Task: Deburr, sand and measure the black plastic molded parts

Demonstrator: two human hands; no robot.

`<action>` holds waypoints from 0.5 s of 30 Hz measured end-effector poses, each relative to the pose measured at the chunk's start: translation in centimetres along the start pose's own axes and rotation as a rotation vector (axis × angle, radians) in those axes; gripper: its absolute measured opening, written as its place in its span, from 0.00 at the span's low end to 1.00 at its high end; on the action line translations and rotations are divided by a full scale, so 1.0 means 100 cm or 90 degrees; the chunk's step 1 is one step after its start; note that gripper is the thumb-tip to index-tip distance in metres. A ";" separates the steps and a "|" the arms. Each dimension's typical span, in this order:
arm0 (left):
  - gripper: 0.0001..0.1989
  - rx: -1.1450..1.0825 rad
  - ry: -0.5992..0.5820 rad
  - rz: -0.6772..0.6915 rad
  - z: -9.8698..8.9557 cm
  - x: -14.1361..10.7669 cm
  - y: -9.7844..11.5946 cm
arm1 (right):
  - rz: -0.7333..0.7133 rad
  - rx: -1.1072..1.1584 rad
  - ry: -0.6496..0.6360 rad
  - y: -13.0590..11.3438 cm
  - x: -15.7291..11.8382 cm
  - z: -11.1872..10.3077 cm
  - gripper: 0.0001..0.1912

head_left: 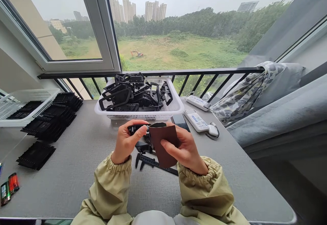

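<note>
My left hand (pixel 130 138) is closed around a black plastic part (pixel 143 146), thumb on top, just in front of the white basket. In my right hand (pixel 185 148) is a folded brown sheet that looks like sandpaper (pixel 165 146), with the thumb pressed on its near face. The sheet's left edge meets the black part, and it hides some of it. Below both hands a black caliper (pixel 155 163) lies on the table, partly covered by the sheet and the right hand.
A white basket (pixel 139 116) heaped with black plastic parts stands against the railing (pixel 204 71). Stacks of flat black pieces (pixel 35 155) and another white basket (pixel 51 94) are on the left, with batteries (pixel 13 183) nearer. White power strips (pixel 196 120) lie right.
</note>
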State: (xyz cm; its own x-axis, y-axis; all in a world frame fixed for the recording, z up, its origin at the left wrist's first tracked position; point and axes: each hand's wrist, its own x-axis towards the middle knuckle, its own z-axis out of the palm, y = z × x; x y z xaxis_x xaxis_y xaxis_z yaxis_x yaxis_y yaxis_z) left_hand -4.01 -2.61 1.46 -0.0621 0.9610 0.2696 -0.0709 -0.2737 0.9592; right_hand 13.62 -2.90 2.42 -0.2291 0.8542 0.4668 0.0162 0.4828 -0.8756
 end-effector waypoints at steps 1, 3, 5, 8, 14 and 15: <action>0.11 0.000 -0.002 -0.001 0.000 0.000 0.000 | 0.000 0.009 0.010 0.001 0.000 -0.001 0.04; 0.11 0.004 -0.005 -0.003 -0.001 0.000 -0.001 | 0.006 0.020 0.050 0.002 0.000 -0.001 0.04; 0.11 0.006 -0.008 -0.004 -0.001 -0.001 -0.002 | 0.011 0.009 0.058 0.001 0.001 -0.001 0.05; 0.10 -0.002 -0.008 0.002 -0.001 -0.001 -0.002 | 0.008 -0.009 0.017 -0.004 0.001 -0.002 0.06; 0.11 -0.014 -0.003 0.003 -0.001 -0.001 -0.001 | 0.087 0.088 0.016 -0.004 -0.001 -0.002 0.04; 0.11 -0.017 -0.002 0.001 -0.001 -0.002 -0.001 | 0.111 0.121 0.053 -0.001 -0.002 -0.001 0.06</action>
State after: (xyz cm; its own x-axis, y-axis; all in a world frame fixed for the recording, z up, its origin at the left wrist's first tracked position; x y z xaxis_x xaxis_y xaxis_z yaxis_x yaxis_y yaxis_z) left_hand -4.05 -2.72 1.27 -0.0589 0.9608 0.2709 -0.0966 -0.2756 0.9564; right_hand 13.80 -3.07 2.43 -0.1586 0.9381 0.3080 -0.1366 0.2881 -0.9478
